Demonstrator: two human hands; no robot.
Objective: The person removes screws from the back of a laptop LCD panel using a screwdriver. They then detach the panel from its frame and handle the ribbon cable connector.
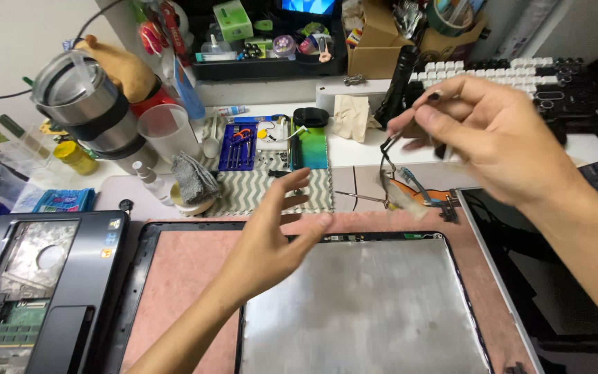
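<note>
Head view: right hand [493,131] pinches a thin, limp black cable [385,156], light and fragile, above the surface's far edge, best gripped near its connector, while left hand [271,235] hovers open.

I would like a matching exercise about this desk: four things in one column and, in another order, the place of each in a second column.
Things:
1. steel tumbler
2. thin black cable
3. grey metal panel
4. opened laptop base

Places:
A. pinched in the right hand, raised above the desk
B. bottom left corner of the view
C. far left of the desk, tilted, near a yellow jar
D. flat in the black frame, under the open left hand

Pairs: 1-C, 2-A, 3-D, 4-B
</note>
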